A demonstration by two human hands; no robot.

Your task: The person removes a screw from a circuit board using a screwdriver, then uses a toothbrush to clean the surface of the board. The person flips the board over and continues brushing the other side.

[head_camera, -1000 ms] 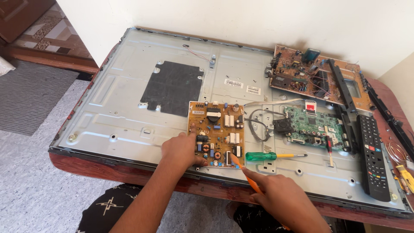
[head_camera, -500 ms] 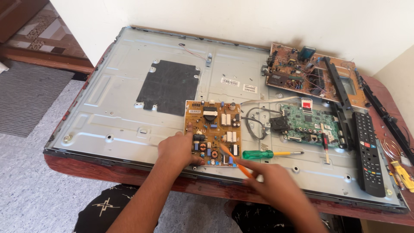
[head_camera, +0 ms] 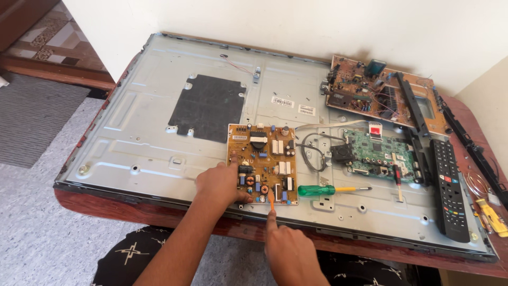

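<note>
**Orange tool pointing at the near edge of the yellow board**

Head view: The right hand (head_camera: 292, 255) is coming in from the near side. Its fingers (head_camera: 271, 222) are curling closed around a thin orange tool (head_camera: 271, 199). The tool is standing long-ways, near to far, and its tip is touching the near edge of the yellow circuit board (head_camera: 262, 161). So the board is lying just beyond the right hand, straight ahead on the far side.

The left hand (head_camera: 219, 185) is resting on the near left corner of the same board. Its fingers are lying flat and a little spread, pressing down and holding nothing. This hand is the nearer one to the board, because it is already on it.

The board is sitting on the big grey metal panel (head_camera: 137, 143), which is covering most of the worktop (head_camera: 106, 204). A green screwdriver (head_camera: 323, 189) is lying just to the right of the board, its long side running left to right. Farther right, a green circuit board (head_camera: 378, 153) and a black remote (head_camera: 450, 185) are lying. A brown circuit board (head_camera: 370, 92) is sitting at the far right.
</note>
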